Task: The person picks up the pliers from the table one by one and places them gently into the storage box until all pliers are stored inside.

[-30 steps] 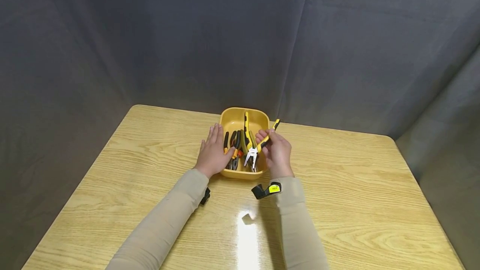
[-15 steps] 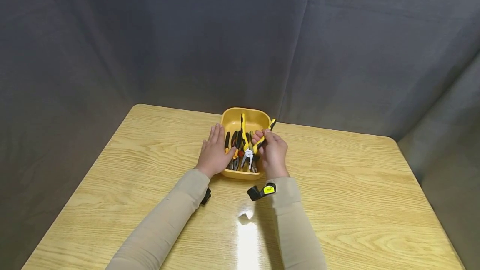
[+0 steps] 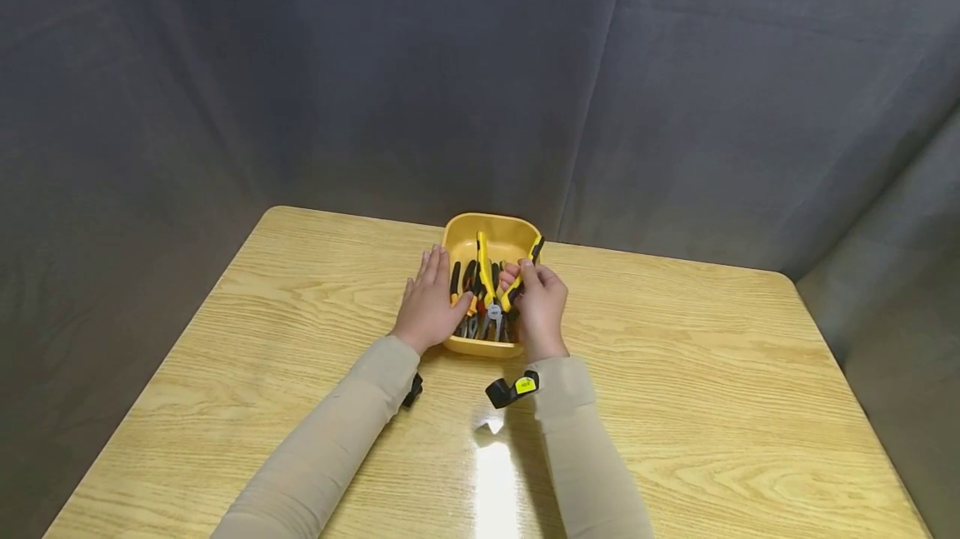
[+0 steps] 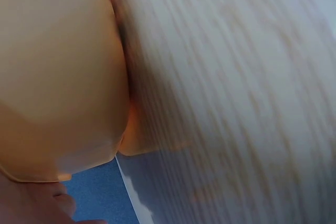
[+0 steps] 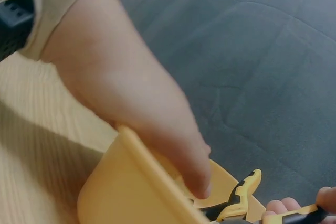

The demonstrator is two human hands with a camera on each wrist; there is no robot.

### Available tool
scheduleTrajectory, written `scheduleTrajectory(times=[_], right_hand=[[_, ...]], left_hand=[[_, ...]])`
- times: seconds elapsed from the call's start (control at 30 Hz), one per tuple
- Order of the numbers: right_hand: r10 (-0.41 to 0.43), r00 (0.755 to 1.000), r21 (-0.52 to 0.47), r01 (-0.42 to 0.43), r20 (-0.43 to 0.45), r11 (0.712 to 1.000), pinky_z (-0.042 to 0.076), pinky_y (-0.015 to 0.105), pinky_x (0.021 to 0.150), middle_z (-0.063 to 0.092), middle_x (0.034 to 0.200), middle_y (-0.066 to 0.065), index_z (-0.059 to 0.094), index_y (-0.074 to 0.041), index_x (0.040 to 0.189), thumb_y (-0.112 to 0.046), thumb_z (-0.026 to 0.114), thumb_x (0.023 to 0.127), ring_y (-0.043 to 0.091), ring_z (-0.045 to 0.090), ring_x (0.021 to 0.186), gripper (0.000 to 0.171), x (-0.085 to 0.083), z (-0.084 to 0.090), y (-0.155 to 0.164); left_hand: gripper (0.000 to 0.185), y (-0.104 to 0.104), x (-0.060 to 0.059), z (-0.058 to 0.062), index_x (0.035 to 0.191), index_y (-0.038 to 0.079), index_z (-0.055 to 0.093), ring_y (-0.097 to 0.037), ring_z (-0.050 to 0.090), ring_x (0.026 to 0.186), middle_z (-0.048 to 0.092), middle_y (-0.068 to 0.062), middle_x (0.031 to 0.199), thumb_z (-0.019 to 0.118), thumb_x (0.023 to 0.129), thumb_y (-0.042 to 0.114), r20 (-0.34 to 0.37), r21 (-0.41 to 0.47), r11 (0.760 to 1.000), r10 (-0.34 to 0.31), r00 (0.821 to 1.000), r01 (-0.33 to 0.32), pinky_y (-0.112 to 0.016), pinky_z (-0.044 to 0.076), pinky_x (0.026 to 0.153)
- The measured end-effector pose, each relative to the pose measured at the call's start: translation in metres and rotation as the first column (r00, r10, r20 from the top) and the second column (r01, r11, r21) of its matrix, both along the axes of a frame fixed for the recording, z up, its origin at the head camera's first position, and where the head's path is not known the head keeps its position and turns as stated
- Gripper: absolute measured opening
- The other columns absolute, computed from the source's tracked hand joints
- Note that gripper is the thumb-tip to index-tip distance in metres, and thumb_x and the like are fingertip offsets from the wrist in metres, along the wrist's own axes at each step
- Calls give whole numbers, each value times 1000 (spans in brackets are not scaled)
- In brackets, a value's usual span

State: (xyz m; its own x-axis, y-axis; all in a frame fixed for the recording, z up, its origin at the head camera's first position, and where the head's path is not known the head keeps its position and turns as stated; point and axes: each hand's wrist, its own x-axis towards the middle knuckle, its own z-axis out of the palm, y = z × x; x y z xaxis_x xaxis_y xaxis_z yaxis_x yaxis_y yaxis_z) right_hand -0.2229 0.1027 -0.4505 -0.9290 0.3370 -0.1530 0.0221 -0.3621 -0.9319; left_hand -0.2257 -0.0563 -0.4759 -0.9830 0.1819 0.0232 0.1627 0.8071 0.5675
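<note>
A yellow plastic bin (image 3: 480, 348) holds several pliers with dark and orange handles (image 3: 454, 281). Yellow-and-black pliers (image 3: 486, 276) stand spread above them, jaws pointing down among the other tools. My right hand (image 3: 543, 310) pinches the right handle between thumb and fingers; the right wrist view shows its fingertips (image 5: 328, 199) on that handle. My left hand (image 3: 431, 306) rests on the bin's left rim, fingers straight and thumb reaching inside. In the left wrist view the bin's outer wall (image 4: 63, 77) fills the left side, with part of the left hand (image 4: 37, 200) below. Other jaws are partly hidden.
The bin stands near the back edge of a wood-grain table (image 3: 712, 372). A dark grey curtain (image 3: 420, 89) hangs right behind it and along both sides. Light glares off the table (image 3: 495, 489) between the forearms.
My right hand has moved left and slightly down with the yellow-and-black pliers, bringing their jaws lower among the tools. The left hand has stayed on the rim.
</note>
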Motion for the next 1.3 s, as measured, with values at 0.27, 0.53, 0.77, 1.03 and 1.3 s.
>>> scheduleTrajectory(times=[0.27,0.53,0.77,1.03,1.3], right_hand=[[2,998,62,2,-69,998,58,27,71,66,99,26,61,11,106,-10,51,107,16,67,75,23,1,-6,-3],[8,998,217,7,-68,976,59,36,81,68,103,27,63,12,112,-13,52,107,20,69,82,27,2,-9,-5],[6,998,372,19,-65,928,56,24,69,71,102,27,66,12,112,-13,52,107,32,70,87,29,3,-13,-6],[41,999,479,-23,-26,877,48,23,60,72,101,27,68,10,111,-16,56,106,39,71,90,29,3,-15,-9],[43,999,511,-34,-7,859,49,21,61,72,102,26,67,8,115,-15,58,105,37,72,89,27,2,-16,-12]], left_hand=[[84,0,-2,-1,162,1,8,-28,-1,156,4,-15,170,54,104,41,-14,6,1000,-4,1000,4,-59,12,121],[86,2,-2,-2,162,1,8,-28,-1,156,4,-15,170,55,103,42,-13,1,1000,2,1000,-2,-59,12,121],[85,1,0,-1,162,2,7,-27,-2,156,4,-14,170,55,103,41,-4,8,1000,3,1000,-3,-58,11,122],[85,0,1,1,162,0,8,-29,0,156,3,-15,170,54,103,40,-8,4,1000,2,1000,-2,-59,12,121],[85,-1,-2,-3,162,0,8,-30,2,156,5,-16,170,55,103,40,-18,2,1000,3,1000,-3,-60,14,121]])
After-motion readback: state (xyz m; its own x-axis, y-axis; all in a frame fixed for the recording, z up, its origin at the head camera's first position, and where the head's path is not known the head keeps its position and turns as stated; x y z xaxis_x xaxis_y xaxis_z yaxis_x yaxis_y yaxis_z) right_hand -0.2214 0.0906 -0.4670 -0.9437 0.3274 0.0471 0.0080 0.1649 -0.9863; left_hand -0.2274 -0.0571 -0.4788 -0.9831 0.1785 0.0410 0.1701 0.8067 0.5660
